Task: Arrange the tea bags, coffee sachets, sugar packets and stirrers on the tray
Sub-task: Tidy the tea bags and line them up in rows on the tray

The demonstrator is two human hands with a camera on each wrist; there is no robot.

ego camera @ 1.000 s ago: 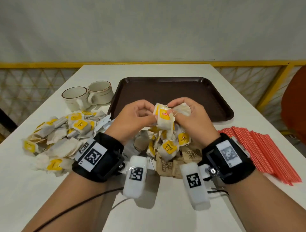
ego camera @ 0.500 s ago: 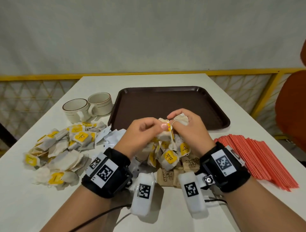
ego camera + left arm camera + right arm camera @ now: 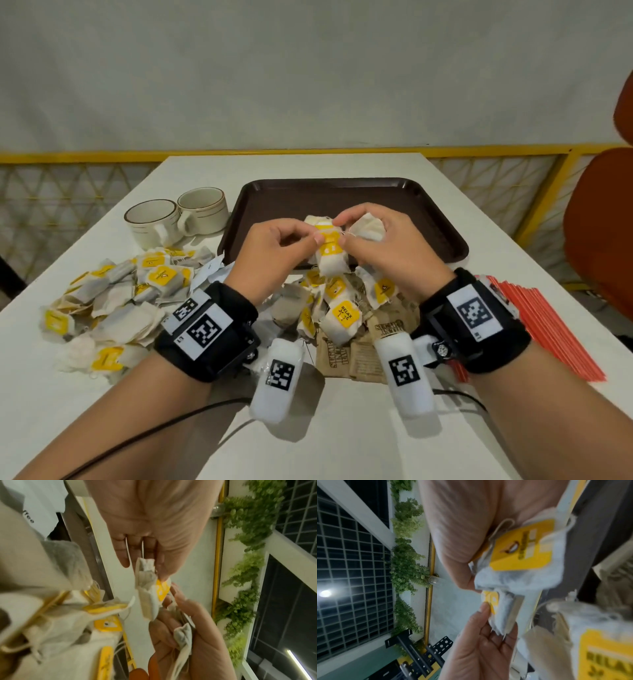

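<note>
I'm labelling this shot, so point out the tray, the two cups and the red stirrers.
tray (image 3: 394,195), head view, bare brown floor near its far rim.
cups (image 3: 202,209), head view, side wall of the right cup.
stirrers (image 3: 548,322), head view, middle of the red bundle.

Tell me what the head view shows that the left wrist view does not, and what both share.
Only the head view shows the two cups, the red stirrers, the brown sugar packets and the whole dark tray, bare of items. Only the left wrist view shows green plants beyond the table. Both show the left hand and right hand pinching yellow-tagged tea bags.
</note>
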